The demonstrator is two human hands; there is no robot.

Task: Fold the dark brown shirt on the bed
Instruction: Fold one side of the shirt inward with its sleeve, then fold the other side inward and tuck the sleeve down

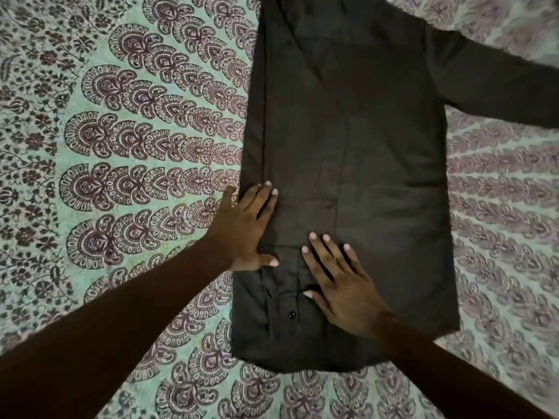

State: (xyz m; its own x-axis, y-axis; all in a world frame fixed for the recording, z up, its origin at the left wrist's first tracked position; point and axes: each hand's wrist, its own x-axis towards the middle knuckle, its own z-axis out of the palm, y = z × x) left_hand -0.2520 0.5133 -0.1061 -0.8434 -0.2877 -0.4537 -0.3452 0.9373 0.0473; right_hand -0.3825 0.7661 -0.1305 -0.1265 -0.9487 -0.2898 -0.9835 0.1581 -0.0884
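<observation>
Head view: the dark brown shirt (363,146) lies flat on the bedsheet (121,146), its long axis running near to far, slightly right of centre. Its left edge is a straight fold line, and its near hem is a little rounded at the corners. Open sheet lies to the left of the shirt and along its near edge.

On the far right, one outstretched sleeve (496,86) reaches away to the frame edge and takes up the room on that side. The other, folded sleeve (272,297) lies inward along the left edge, with its cuff near and a small dark button (292,314) showing on it.

The left hand (245,228) rests flat across the left fold line, half on the sheet and half on the cloth. Its fingers are straight and together and grasp nothing. The right hand (341,282) presses flat on the shirt just beside the cuff, fingers spread apart, nothing clamped.

The shirt cloth is matte and plain, with faint creases. The sheet is pale green, printed with rows of maroon scalloped arches and floral bands.
</observation>
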